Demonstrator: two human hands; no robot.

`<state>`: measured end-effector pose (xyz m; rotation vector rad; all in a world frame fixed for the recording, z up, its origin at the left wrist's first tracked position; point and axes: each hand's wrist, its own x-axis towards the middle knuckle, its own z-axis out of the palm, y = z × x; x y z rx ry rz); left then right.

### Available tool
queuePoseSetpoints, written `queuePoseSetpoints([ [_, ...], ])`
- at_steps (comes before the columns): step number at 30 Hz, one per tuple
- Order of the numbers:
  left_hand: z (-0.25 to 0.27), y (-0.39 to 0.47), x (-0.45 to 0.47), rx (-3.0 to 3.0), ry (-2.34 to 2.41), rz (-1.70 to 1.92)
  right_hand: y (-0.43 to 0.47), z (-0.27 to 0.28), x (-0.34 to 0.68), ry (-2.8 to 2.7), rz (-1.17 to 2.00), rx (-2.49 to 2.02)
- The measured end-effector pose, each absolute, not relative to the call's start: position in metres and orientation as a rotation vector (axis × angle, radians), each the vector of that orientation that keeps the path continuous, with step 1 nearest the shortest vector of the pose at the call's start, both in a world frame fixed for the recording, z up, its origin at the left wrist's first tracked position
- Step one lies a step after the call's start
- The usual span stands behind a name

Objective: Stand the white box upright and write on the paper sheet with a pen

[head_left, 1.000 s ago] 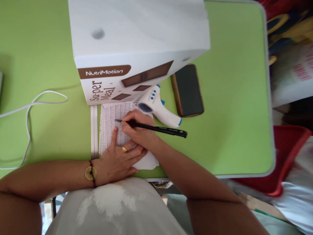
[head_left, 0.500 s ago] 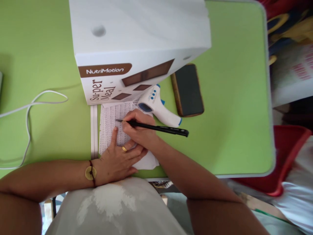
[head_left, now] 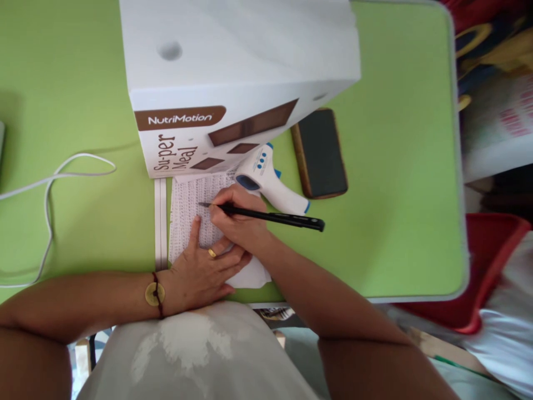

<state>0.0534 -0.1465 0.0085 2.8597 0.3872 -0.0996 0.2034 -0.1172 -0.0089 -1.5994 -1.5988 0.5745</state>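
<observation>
My right hand [head_left: 239, 219] grips a black pen [head_left: 275, 216], its tip pointing left over a sheet of paper [head_left: 187, 222] covered in dense rows of small writing. Whether the tip touches the paper, I cannot tell. My left hand [head_left: 208, 266] lies flat on the lower part of the sheet, fingers spread, with a gold ring on one finger and a corded bracelet at the wrist. Its fingertips reach beneath my right hand. Just above my right hand rests a white and blue infrared thermometer [head_left: 270, 180]. The sheet's top edge meets a white NutriMotion box [head_left: 175, 150].
A dark phone in a brown case [head_left: 320, 153] lies right of the thermometer. On the left, a white cable [head_left: 50, 189] loops over the green table [head_left: 400, 166]. A pale strip [head_left: 160, 222] runs beside the paper. A red container [head_left: 495, 261] stands beyond the table's right edge.
My right hand and the pen have shifted very slightly to the right. My left hand stays where it was on the paper.
</observation>
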Motion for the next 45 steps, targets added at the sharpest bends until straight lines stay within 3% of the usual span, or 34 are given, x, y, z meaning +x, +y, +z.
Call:
queuePoseSetpoints([
  [45, 0.0089, -0.1462, 0.0535, 2.86, 0.383, -0.108, -0.1176, -0.0056, 0.2007, -1.522, 0.59, -1.605],
])
